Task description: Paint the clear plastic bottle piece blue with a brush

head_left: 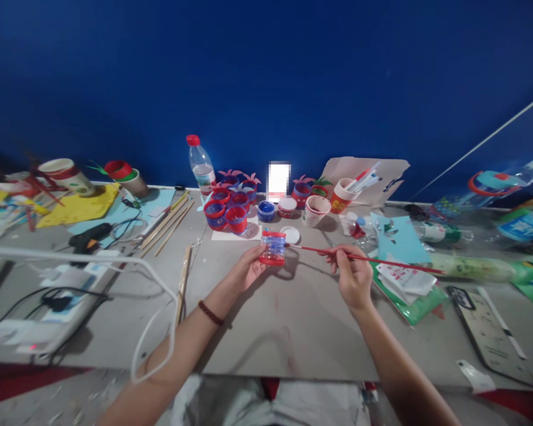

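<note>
My left hand [251,267] grips a short piece of clear plastic bottle [274,249], held on its side above the table. Red bands mark its two ends, and blue paint streaks the part between. In my right hand [350,275] is a long red paintbrush [313,249]; its tip meets the right side of the bottle piece. Behind them stand an open pot of blue paint [266,210], a pot with white contents [287,207] and a white lid [290,235]. Several red and blue painted cups [215,214] cluster to the left of the pots.
A water bottle [201,168] stands by the blue wall. Paper cups [317,210] are at the back. Wooden sticks [166,222], a glue gun [91,235] and a power strip [82,302] with a white cable lie left. A phone [488,334] and plastic bottles [444,232] lie right.
</note>
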A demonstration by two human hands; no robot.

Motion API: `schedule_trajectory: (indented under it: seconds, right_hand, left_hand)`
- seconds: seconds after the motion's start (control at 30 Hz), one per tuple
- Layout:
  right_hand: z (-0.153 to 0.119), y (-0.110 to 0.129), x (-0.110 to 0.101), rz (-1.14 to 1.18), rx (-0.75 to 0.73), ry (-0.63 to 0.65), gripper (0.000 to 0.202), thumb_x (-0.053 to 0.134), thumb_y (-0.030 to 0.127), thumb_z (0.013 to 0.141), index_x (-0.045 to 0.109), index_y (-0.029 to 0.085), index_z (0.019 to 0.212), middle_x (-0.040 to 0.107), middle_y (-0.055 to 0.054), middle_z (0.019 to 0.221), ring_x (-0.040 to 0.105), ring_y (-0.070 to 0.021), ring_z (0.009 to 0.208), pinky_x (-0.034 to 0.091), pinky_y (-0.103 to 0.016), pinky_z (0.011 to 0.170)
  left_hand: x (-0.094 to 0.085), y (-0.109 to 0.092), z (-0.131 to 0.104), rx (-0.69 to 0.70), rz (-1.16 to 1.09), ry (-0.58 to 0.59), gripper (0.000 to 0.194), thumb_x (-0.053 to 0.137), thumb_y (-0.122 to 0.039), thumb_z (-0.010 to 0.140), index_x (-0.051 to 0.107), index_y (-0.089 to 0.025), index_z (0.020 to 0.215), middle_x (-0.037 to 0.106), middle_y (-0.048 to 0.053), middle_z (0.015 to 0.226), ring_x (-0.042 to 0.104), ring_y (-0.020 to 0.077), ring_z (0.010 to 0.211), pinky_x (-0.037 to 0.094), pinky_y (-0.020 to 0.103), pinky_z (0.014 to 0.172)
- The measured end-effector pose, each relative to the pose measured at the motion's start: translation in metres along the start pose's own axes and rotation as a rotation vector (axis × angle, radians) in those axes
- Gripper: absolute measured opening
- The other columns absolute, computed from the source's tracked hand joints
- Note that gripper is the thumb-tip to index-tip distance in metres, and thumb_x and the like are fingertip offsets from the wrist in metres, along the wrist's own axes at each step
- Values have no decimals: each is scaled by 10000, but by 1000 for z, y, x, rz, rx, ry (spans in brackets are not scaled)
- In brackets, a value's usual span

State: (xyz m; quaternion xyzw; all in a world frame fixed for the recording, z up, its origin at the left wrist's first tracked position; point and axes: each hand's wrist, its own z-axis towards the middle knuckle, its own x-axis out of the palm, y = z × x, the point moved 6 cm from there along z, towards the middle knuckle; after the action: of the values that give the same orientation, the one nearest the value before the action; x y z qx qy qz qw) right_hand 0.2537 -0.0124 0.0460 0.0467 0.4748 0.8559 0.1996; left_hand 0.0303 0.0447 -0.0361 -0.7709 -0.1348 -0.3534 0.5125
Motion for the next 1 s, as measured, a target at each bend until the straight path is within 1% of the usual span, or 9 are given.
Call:
schedule_trajectory:
  seconds: [0.13,0.23,0.37,0.43,0.53,0.63,0.77,0.87,1.0]
  right_hand:
    - [0,-5,-6,31,30,-67,217,599,389,951,652,202,855,705,-25,695,603,-125,511,467,-220,427]
    - [-1,-7,-7,103,76,-94,217,605,398,948,641,205,857,699,-16,679,591,-120,494,471,-224,432]
    - [-3,-4,1,125,113,-10,214,609,404,944,640,205,873,702,-20,673,594,-126,490,492,-242,448]
    - [-4,-1,6,117,101,29,218,606,408,944,645,205,873,710,-30,696,602,-128,502,497,-245,453]
    - [-4,4,9,88,63,48,227,606,413,942,656,204,867,708,-34,708,605,-128,510,490,-240,445]
    - [-3,6,7,42,36,29,236,599,416,942,661,202,865,688,-25,693,601,-127,510,488,-238,444]
    - [-1,8,4,4,14,-9,236,589,406,944,659,201,852,681,-22,684,600,-127,508,487,-240,450]
    - [0,4,0,-9,35,-47,242,590,417,938,653,203,847,680,-20,668,601,-133,510,476,-241,444]
    - [2,-6,-6,12,82,-79,253,602,439,925,638,205,835,689,-25,660,606,-145,514,457,-242,434]
  left_hand:
    - [-2,1,1,-3,-27,-13,251,748,-310,825,730,-111,977,786,126,982,747,262,915,555,387,923]
    - [2,1,0,6,-16,27,302,769,-337,810,722,-103,994,785,130,976,749,266,885,555,389,900]
    - [8,0,-2,1,59,74,383,805,-394,776,718,-102,1009,780,137,984,746,270,866,551,389,877]
    - [8,0,-2,-2,89,85,389,809,-413,772,717,-113,1003,778,136,985,744,270,875,542,394,892]
    - [7,1,-1,-3,108,83,398,820,-417,760,713,-120,1003,776,139,996,743,274,893,531,406,916]
    - [5,2,-1,-3,99,70,411,813,-412,770,706,-111,1029,772,147,1012,744,279,896,534,409,912]
    - [6,1,-2,1,58,69,382,794,-361,796,702,-99,1058,765,150,1062,741,270,915,546,401,910]
    - [4,1,-1,-4,23,59,360,788,-337,801,713,-101,1063,773,136,1040,739,259,917,556,390,901]
    - [3,0,0,1,-5,54,315,778,-338,809,734,-106,1017,783,122,994,740,249,906,562,375,899]
